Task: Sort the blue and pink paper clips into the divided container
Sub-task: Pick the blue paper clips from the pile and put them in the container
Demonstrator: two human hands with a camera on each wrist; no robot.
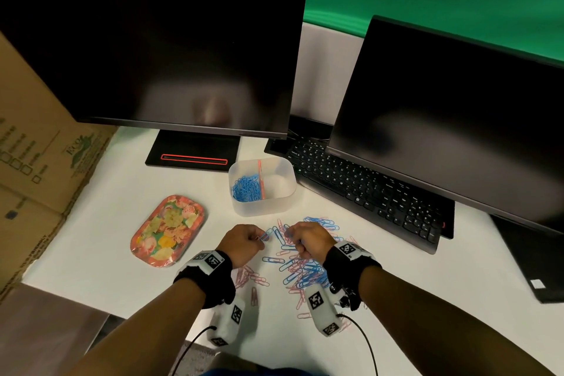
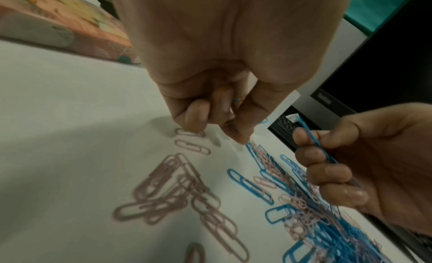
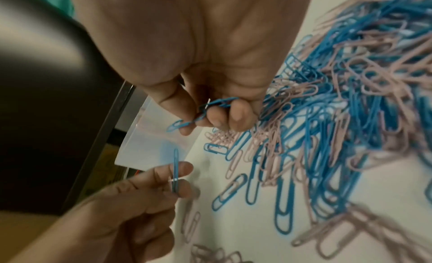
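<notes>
Both hands work above a mixed heap of blue and pink paper clips [image 1: 300,272] spread over the white desk [image 1: 116,241].

Left hand [image 1: 242,243]: fingers curled, thumb and forefinger pinching blue paper clips [image 3: 175,172] on edge, held just off the surface. In the left wrist view the lower fingertips [image 2: 194,119] sit just above a loose pink clip [image 2: 192,147].

Right hand [image 1: 308,241]: fingers curled round a small bunch of blue clips [image 3: 203,110]; one clip protrudes past the thumb.

The divided container [image 1: 276,207] stands beyond the hands, near the heap. It is translucent, with an orange divider [image 1: 260,177]. The left compartment holds a pile of sorted blue clips [image 1: 245,189]. The right compartment shows no clips from the head view.

A separate cluster of pink clips [image 1: 248,276] lies by the left wrist, apart from the main heap.

Surroundings: a floral tray [image 1: 168,230] to the left of the hands; a black keyboard [image 1: 366,189] to the right of the container; two dark monitors, one at left [image 1: 152,55] and one at right [image 1: 457,119].
</notes>
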